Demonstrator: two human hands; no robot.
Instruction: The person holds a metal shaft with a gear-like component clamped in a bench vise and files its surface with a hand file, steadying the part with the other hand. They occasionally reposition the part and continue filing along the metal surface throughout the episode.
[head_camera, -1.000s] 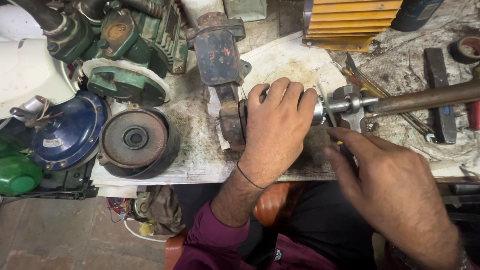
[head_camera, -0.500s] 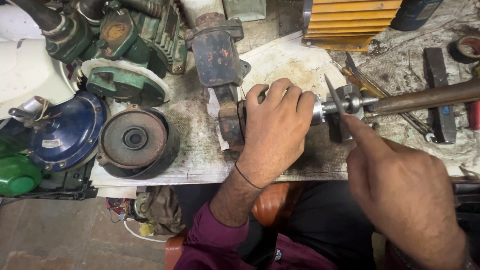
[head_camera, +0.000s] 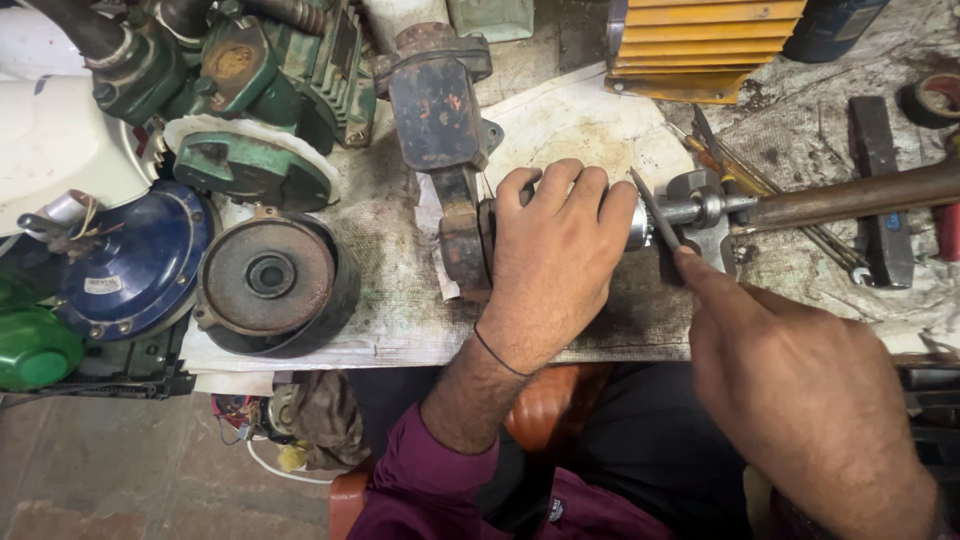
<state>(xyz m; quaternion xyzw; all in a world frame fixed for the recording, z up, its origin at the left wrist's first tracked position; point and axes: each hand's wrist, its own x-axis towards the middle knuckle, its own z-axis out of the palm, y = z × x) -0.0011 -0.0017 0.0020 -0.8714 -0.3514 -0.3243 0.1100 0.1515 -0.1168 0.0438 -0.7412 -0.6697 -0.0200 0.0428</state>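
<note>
1. The metal part (head_camera: 640, 225) lies near the front edge of the workbench (head_camera: 400, 320), almost wholly hidden under the person's left hand (head_camera: 555, 250); only its bright end shows, where a steel shaft (head_camera: 700, 208) leaves it toward the right edge.
2. The left hand's fingers are clenched over the part, pressing it down so it cannot roll.
3. The right hand (head_camera: 800, 400) grasps a thin flat blade (head_camera: 655, 210), whose tip stands at the joint between part and shaft.
4. To do this well, in judgement, the blade should stay seated in the joint and be worked gently; a slip would run toward the left fingertips.
5. A rusty vise (head_camera: 440, 120) touches the part's left end and can brace it.
6. A round motor cover (head_camera: 272, 280) sits well apart at the bench's left front corner.
</note>
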